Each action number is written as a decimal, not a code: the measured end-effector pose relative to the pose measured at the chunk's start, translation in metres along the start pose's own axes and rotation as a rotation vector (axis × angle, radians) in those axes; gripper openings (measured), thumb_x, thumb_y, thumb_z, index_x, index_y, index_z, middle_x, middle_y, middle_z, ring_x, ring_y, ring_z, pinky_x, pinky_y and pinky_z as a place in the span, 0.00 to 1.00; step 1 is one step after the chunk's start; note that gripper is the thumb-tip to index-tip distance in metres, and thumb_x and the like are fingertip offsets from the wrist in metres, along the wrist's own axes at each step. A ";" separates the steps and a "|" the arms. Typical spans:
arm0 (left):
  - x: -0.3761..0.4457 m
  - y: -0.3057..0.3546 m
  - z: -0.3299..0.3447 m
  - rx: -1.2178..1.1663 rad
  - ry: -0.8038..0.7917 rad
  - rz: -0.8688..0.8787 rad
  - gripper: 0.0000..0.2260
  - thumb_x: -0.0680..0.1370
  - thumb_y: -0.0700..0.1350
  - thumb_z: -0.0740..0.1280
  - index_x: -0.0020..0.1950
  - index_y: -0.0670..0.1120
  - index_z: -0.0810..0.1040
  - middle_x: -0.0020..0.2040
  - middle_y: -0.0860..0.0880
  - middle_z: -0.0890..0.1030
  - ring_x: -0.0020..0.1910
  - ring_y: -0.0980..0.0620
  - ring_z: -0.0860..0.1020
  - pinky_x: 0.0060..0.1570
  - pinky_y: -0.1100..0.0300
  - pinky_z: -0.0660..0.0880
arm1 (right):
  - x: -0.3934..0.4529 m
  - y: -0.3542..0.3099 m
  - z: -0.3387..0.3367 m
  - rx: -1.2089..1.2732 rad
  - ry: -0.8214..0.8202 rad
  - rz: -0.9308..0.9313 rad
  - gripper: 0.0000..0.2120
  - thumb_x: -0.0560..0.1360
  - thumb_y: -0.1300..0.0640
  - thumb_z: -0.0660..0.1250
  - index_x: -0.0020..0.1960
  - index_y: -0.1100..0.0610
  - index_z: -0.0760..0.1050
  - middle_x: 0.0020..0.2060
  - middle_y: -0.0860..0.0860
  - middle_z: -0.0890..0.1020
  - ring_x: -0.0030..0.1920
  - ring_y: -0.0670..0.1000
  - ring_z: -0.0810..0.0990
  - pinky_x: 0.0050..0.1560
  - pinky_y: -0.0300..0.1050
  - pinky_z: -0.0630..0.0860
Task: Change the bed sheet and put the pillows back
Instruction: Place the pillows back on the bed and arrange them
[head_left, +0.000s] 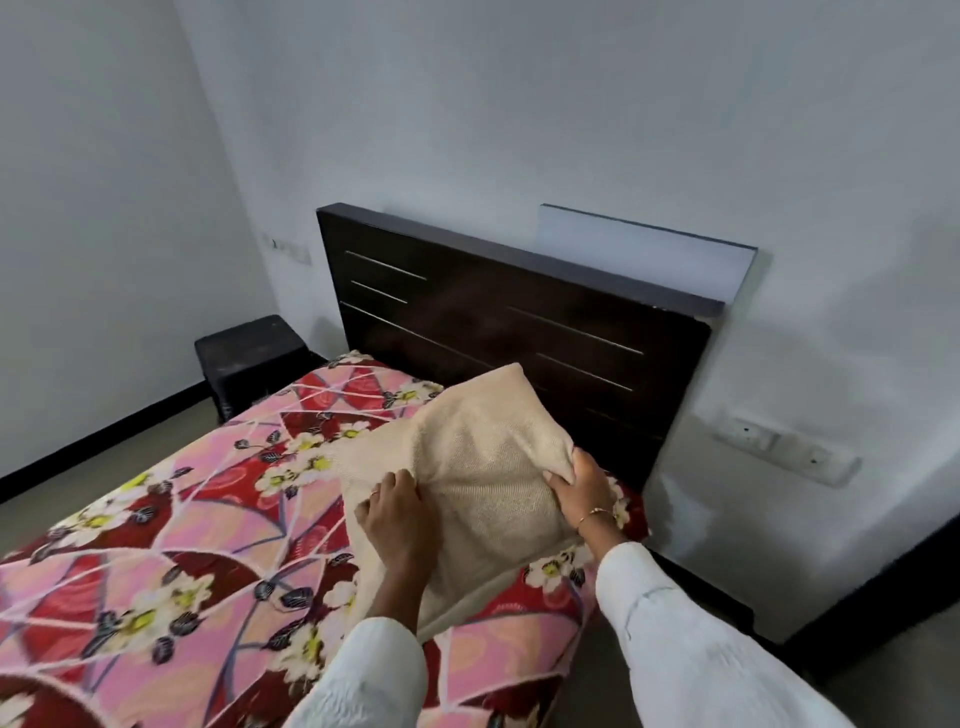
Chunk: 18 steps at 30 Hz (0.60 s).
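From my head view, the pillow (467, 467) sits at centre frame on the flowered sheet (171, 519), its far corner tipped up toward the dark headboard (519, 322) above it. My left hand (390, 506) pinches a fold on its left face; my right hand (579, 486) grips its right edge, fingers curled into the cloth. To do this well, I should lower it flat, square it against the headboard, then smooth the bunched cover.
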<state>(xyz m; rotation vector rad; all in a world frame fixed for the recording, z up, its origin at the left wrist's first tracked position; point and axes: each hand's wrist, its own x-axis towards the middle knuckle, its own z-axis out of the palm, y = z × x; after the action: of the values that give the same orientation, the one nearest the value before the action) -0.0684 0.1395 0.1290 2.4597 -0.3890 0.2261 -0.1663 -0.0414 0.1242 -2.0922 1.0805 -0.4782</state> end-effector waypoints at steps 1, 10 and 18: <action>0.004 0.007 0.014 0.005 -0.007 -0.005 0.13 0.76 0.44 0.54 0.39 0.40 0.74 0.40 0.43 0.78 0.43 0.42 0.76 0.49 0.50 0.64 | 0.017 0.006 -0.002 -0.012 -0.020 0.002 0.21 0.74 0.55 0.68 0.62 0.63 0.70 0.58 0.56 0.76 0.59 0.57 0.74 0.58 0.48 0.68; 0.027 0.065 0.152 0.106 -0.054 -0.094 0.08 0.71 0.41 0.61 0.32 0.43 0.73 0.31 0.46 0.77 0.31 0.43 0.77 0.41 0.51 0.71 | 0.172 0.087 0.015 -0.207 -0.296 0.012 0.23 0.77 0.53 0.64 0.69 0.57 0.66 0.64 0.56 0.72 0.64 0.58 0.71 0.63 0.55 0.65; 0.023 0.104 0.214 0.428 -0.382 -0.178 0.14 0.79 0.46 0.54 0.53 0.45 0.77 0.54 0.47 0.80 0.54 0.46 0.76 0.55 0.56 0.65 | 0.239 0.111 0.017 -0.475 -0.380 -0.033 0.21 0.78 0.60 0.59 0.70 0.55 0.64 0.66 0.60 0.67 0.65 0.61 0.68 0.62 0.55 0.68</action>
<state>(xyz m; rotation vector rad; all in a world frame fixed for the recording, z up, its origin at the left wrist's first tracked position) -0.0671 -0.0760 0.0248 2.9460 -0.2994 -0.2697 -0.0786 -0.2717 0.0305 -2.4780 0.9979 0.1847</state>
